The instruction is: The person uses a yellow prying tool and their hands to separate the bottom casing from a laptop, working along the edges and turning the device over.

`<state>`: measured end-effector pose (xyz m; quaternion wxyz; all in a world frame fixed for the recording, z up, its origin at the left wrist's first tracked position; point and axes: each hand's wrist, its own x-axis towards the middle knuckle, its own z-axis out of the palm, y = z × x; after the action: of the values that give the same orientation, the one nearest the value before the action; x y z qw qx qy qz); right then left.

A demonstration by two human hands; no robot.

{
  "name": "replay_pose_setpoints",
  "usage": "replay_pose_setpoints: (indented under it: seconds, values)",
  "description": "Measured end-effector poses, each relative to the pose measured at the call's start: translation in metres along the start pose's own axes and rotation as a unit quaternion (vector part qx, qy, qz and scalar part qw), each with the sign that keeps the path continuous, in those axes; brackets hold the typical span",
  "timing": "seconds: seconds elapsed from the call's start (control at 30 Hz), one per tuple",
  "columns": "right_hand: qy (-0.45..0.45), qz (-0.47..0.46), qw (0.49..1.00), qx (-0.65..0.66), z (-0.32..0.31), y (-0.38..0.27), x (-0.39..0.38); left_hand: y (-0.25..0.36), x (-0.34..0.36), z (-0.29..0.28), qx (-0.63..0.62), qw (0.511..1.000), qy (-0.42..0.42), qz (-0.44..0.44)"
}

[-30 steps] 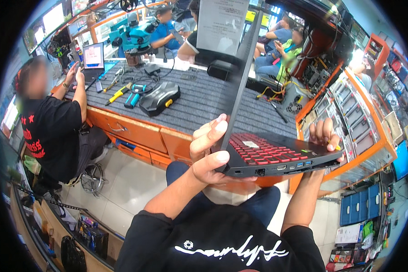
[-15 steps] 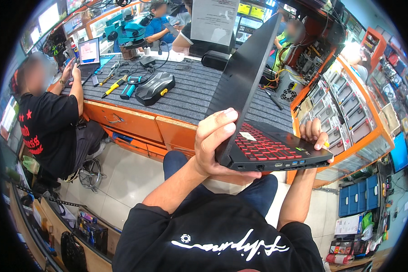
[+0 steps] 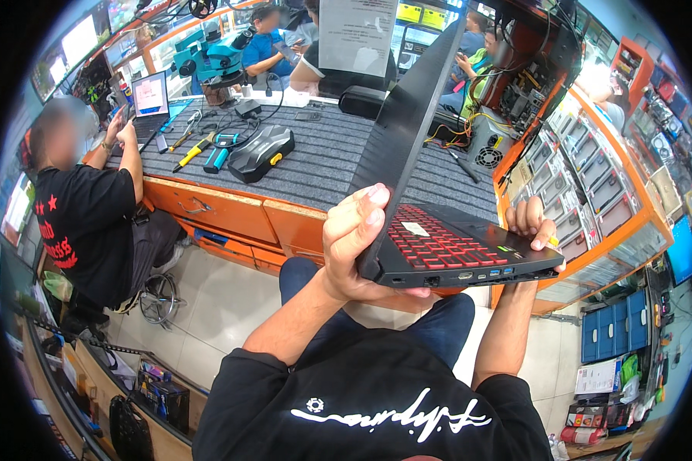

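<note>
A black laptop (image 3: 469, 246) with red-lit keys is held up in front of me, turned sideways, its lid raised and its port side toward me. My left hand (image 3: 354, 244) grips the hinge corner, thumb under the base and fingers around the lid's lower edge. At the palm-rest end, my right hand (image 3: 534, 227) is wrapped around the front corner, fingers on top. The bottom cover seems slightly parted from the base along the edge near that hand. A pale sticker lies on the keyboard. The screen's face is seen only edge-on.
Beyond the laptop is a workbench with a ribbed grey mat (image 3: 315, 154), holding a black case (image 3: 261, 154), a yellow-handled tool (image 3: 194, 151) and a teal microscope (image 3: 211, 58). A co-worker (image 3: 84, 207) sits at left. A glass display case (image 3: 584, 192) stands at right.
The laptop and my left hand have shifted slightly left, and the left fingers have moved a little on the hinge corner. My right hand keeps its hold.
</note>
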<state>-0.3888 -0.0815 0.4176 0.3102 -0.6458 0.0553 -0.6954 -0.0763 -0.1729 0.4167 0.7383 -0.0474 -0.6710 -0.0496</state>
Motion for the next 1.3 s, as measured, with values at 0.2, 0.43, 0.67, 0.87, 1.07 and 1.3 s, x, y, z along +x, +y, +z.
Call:
replay_pose_setpoints:
  seconds: [0.2,0.43,0.67,0.87,1.07,1.3]
  values:
    - [0.002,0.001,1.0,-0.009,0.0,0.0,0.003,-0.004,0.004,0.0,-0.002,1.0,-0.008,0.0]
    - [0.018,0.021,1.0,-0.009,-0.01,0.005,0.028,-0.03,0.022,0.001,-0.01,0.999,-0.018,-0.028]
    - [0.103,0.068,0.992,-0.034,-0.022,0.022,0.083,-0.084,0.061,0.014,-0.029,0.994,-0.036,-0.102]
    - [0.219,0.128,0.967,-0.023,-0.054,0.038,0.098,-0.12,0.078,0.021,-0.042,0.985,-0.038,-0.165]
    - [0.262,0.125,0.957,0.019,-0.102,0.044,0.096,-0.154,0.083,0.029,-0.058,0.973,-0.062,-0.214]
    - [0.326,0.308,0.862,-0.237,-0.118,0.058,0.05,-0.175,0.087,0.029,-0.062,0.966,-0.054,-0.244]
